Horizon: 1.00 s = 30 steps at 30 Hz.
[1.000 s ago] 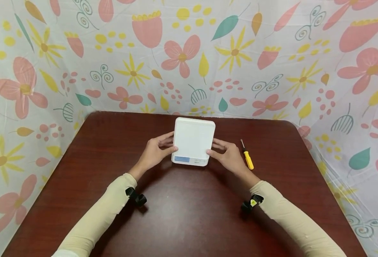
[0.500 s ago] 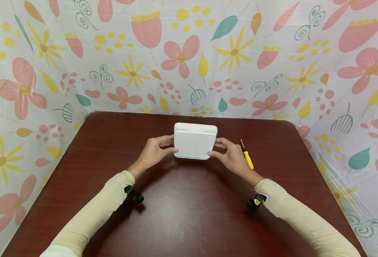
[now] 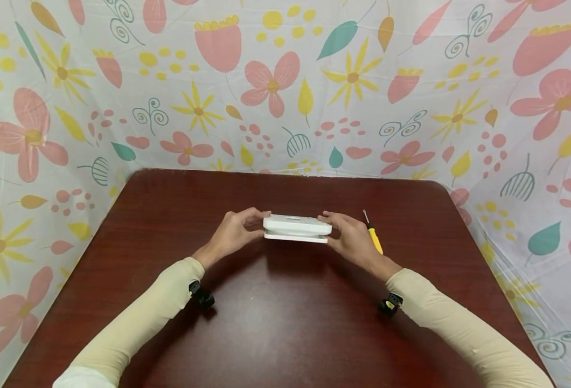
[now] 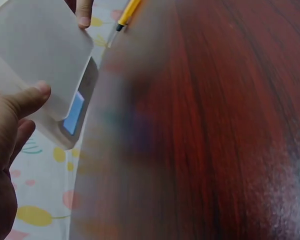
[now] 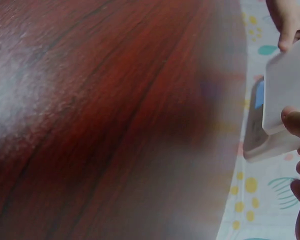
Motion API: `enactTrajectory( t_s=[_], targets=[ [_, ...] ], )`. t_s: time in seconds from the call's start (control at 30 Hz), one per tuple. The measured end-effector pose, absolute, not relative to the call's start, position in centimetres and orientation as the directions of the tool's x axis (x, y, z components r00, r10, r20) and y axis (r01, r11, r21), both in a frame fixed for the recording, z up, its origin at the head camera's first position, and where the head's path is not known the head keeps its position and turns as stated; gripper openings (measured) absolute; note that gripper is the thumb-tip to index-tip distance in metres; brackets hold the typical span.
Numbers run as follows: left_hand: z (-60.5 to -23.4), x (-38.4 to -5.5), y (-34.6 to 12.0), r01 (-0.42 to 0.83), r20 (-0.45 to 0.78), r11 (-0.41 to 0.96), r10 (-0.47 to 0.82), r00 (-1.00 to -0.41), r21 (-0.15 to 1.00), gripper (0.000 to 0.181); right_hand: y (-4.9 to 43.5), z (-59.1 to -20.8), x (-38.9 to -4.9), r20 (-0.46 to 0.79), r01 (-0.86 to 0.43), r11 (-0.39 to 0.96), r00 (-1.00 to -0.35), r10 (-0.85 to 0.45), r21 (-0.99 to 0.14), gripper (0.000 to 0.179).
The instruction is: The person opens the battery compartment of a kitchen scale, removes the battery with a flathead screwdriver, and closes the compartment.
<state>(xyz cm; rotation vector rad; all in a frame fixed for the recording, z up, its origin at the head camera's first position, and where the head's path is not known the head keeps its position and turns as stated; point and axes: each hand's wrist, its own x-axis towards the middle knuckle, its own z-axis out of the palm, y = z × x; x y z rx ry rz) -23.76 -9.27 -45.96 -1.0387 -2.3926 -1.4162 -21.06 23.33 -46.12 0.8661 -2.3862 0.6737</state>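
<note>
Both hands hold a white kitchen scale [image 3: 297,224] above the table, one at each side. In the head view it is tipped so that its edge faces the camera, with the flat weighing plate underneath. The left hand [image 3: 234,233] grips its left end, thumb on the plate [image 4: 50,55] in the left wrist view. At the right end the right hand [image 3: 355,240] pinches it between thumb and fingers. A blue display [image 4: 74,114] shows on the scale in both wrist views. Beyond the right hand lies a screwdriver [image 3: 374,237] with a yellow handle.
The dark red-brown wooden table [image 3: 266,323] has a glossy top. Behind it and at both sides hangs a white cloth [image 3: 285,108] printed with flowers and leaves. A small black camera [image 3: 202,296] is strapped to each wrist over beige sleeves.
The scale has been tilted over, from its plate and display facing the head camera to its edge facing it. Both hands have kept their grip. The screwdriver has stayed put.
</note>
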Motion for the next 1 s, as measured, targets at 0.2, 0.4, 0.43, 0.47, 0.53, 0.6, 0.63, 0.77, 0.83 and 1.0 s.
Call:
enactTrajectory(
  t_s=[0.2,0.4,0.43,0.47,0.53,0.6,0.63,0.77,0.83,1.0],
  targets=[
    [-46.9,-24.1,-9.1,0.746,0.565,0.340,0.496,-0.659,0.572,0.039,23.2,-46.8,-21.3,0.643,-0.700,0.682,-0.625,-0.443,-0.211,0.056],
    [-47.7,-24.4,-8.8,0.796,0.623,0.393,0.496,-0.605,0.459,0.045,23.1,-47.8,-21.9,0.696,-0.735,0.675,-0.521,-0.494,-0.071,0.053],
    [-47.8,-24.4,-8.8,0.797,0.625,0.397,0.494,-0.604,0.456,0.046,23.2,-47.9,-22.0,0.694,-0.736,0.674,-0.514,-0.504,-0.055,0.051],
    [-48.0,-24.4,-8.7,0.799,0.630,0.400,0.493,-0.601,0.449,0.046,23.2,-48.1,-22.0,0.690,-0.737,0.674,-0.509,-0.515,-0.041,0.048],
    [-48.2,-24.4,-8.6,0.808,0.636,0.407,0.500,-0.588,0.427,0.045,23.2,-48.3,-22.1,0.681,-0.740,0.673,-0.499,-0.536,-0.013,0.040],
    [-48.4,-24.4,-8.5,0.821,0.644,0.423,0.515,-0.565,0.382,0.045,23.2,-48.5,-22.2,0.675,-0.748,0.663,-0.483,-0.558,0.013,0.032],
    [-48.5,-24.5,-8.5,0.828,0.649,0.436,0.523,-0.552,0.353,0.045,23.2,-48.6,-22.3,0.673,-0.753,0.658,-0.473,-0.568,0.026,0.030],
    [-49.1,-24.4,-8.5,0.839,0.655,0.476,0.551,-0.517,0.263,0.047,23.1,-48.9,-22.6,0.671,-0.768,0.637,-0.438,-0.598,0.066,0.029],
    [-49.4,-24.4,-8.5,0.837,0.649,0.489,0.559,-0.517,0.246,0.046,23.1,-49.1,-22.7,0.669,-0.772,0.629,-0.424,-0.610,0.084,0.026],
    [-49.7,-24.0,-8.4,0.823,0.622,0.514,0.568,-0.539,0.244,0.043,23.2,-49.5,-22.9,0.671,-0.778,0.618,-0.397,-0.626,0.116,0.019]
  ],
)
